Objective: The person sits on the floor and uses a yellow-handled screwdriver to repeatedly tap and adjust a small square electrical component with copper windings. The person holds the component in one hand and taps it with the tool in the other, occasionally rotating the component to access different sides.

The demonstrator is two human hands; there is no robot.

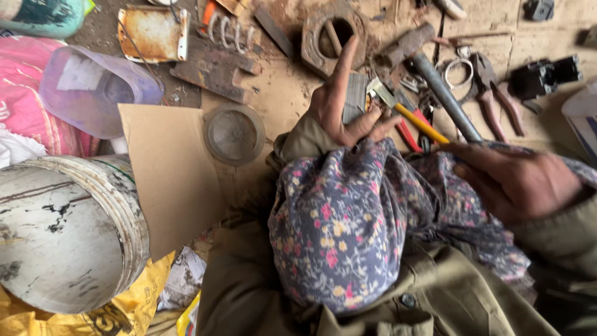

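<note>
Both hands grip one flowered cloth (pixel 348 230): left hand (pixel 345 106) pinching it, forefinger raised; right hand (pixel 516 180) clutching it. Beyond them lie one hammer (pixel 429 74) and one pair of pliers (pixel 494 93).

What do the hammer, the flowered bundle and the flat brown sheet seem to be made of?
Hammer: metal head and grey metal handle, rusty brown and dull. Flowered bundle: soft woven cloth, folds and a printed pattern visible. Flat brown sheet: probably cardboard, matte, with straight cut edges.
</note>
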